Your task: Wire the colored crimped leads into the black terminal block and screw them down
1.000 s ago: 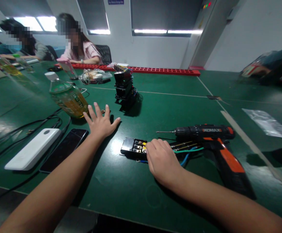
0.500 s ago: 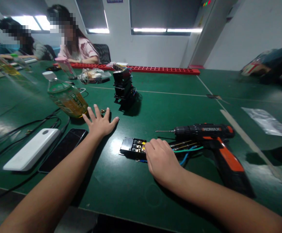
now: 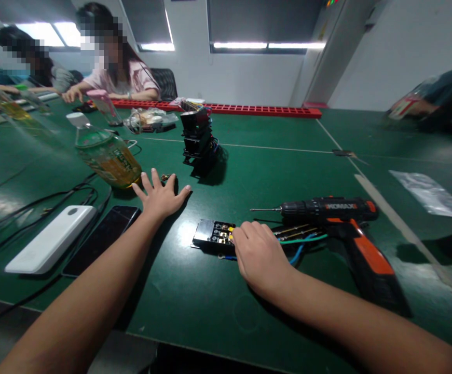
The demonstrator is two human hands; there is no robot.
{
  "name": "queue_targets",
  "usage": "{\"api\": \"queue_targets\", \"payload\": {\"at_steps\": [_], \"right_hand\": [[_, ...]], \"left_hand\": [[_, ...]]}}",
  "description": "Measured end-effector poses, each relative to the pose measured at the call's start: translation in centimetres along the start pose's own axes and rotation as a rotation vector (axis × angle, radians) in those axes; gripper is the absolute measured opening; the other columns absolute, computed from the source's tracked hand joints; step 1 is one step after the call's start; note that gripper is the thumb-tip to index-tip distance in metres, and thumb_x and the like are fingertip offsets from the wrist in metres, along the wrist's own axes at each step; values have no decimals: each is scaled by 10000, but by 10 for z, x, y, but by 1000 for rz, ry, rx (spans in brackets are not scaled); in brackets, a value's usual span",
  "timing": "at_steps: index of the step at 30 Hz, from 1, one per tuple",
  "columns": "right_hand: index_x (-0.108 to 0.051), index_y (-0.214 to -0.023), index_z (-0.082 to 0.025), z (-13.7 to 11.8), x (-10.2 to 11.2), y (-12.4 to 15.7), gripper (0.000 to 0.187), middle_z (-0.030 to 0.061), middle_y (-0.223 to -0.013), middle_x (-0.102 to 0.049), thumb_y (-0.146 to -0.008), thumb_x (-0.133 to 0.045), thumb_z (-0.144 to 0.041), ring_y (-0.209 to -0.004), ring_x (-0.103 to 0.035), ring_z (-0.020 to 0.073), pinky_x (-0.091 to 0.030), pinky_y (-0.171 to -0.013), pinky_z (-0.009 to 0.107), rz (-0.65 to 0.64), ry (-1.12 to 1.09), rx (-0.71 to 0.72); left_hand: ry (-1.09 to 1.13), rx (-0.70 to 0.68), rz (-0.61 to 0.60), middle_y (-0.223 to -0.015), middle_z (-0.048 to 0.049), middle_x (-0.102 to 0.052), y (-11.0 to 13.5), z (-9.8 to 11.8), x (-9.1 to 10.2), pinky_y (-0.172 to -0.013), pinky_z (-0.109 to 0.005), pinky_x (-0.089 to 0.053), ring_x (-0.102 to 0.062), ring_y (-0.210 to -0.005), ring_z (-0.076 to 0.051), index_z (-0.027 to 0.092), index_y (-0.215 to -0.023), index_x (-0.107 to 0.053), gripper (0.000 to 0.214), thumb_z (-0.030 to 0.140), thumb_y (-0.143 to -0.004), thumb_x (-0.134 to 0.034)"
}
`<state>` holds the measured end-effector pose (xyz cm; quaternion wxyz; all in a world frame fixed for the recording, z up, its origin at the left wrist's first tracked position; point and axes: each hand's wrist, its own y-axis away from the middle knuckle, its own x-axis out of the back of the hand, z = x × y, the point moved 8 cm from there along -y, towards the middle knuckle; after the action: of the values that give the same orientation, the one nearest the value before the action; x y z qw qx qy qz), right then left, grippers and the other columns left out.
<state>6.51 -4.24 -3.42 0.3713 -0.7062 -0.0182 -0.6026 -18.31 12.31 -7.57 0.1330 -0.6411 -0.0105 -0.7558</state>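
My left hand (image 3: 160, 199) lies on the green table with its fingers spread and nothing in it. Just beyond its fingertips are small brass-coloured parts (image 3: 166, 178), partly hidden by the fingers. My right hand (image 3: 262, 254) is curled over a black terminal block (image 3: 209, 232) with metal screw contacts and yellow marks, gripping it. The hand hides the block's middle and the fingertips. Green (image 3: 303, 239) and blue wires (image 3: 298, 254) come out to its right. Beside the block rests an orange and black cordless drill (image 3: 329, 210), its bit pointing left.
A tea bottle (image 3: 109, 158) stands behind my left hand. A white power bank (image 3: 50, 240), a black phone (image 3: 100, 241) and cables lie at the left. Further back stands a stack of black blocks (image 3: 196, 135). A plastic bag (image 3: 430, 192) lies right. Co-workers (image 3: 126, 78) sit across the table.
Both my hands keep their places. Across the table, a co-worker's hand has reached out to the left. The person at the far right has shifted slightly.
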Motion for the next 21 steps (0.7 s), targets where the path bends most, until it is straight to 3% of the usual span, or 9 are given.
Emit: {"api": "queue_targets", "payload": {"at_steps": [8,13,18,21], "right_hand": [[-601,-833,-187,0,0,-1,176,59,-809,-582,-963,-519,-101,-762,-383,223,-214,-737,341,2,20,3],[-590,-837,-188,0,-1,0,180,61,-809,-575,-957,-505,-84,-765,-379,223,-208,-734,340,3,20,6],[-579,-836,-190,0,-2,-1,196,62,-804,-567,-949,-476,-68,-764,-370,223,-206,-730,344,15,27,13],[-582,-845,-191,0,-2,-1,192,61,-805,-568,-950,-473,-74,-766,-370,221,-206,-727,346,9,32,16]], "left_hand": [[0,-5,13,-1739,-189,-222,1,2,8,-1225,-784,2,-25,-1617,-507,287,-1544,-546,912,888,-890,-340],[0,-39,54,-1648,-202,-399,5,8,18,-1212,-815,-69,-94,-1605,-503,269,-1366,-714,811,854,-895,-408],[0,-55,76,-1527,-140,-560,5,6,21,-1218,-803,-138,-244,-1547,-483,281,-1236,-788,455,502,-923,-544],[10,-124,75,-1432,-126,-635,1,2,20,-1199,-771,-221,-372,-1452,-465,284,-1179,-809,393,372,-899,-548]]}}
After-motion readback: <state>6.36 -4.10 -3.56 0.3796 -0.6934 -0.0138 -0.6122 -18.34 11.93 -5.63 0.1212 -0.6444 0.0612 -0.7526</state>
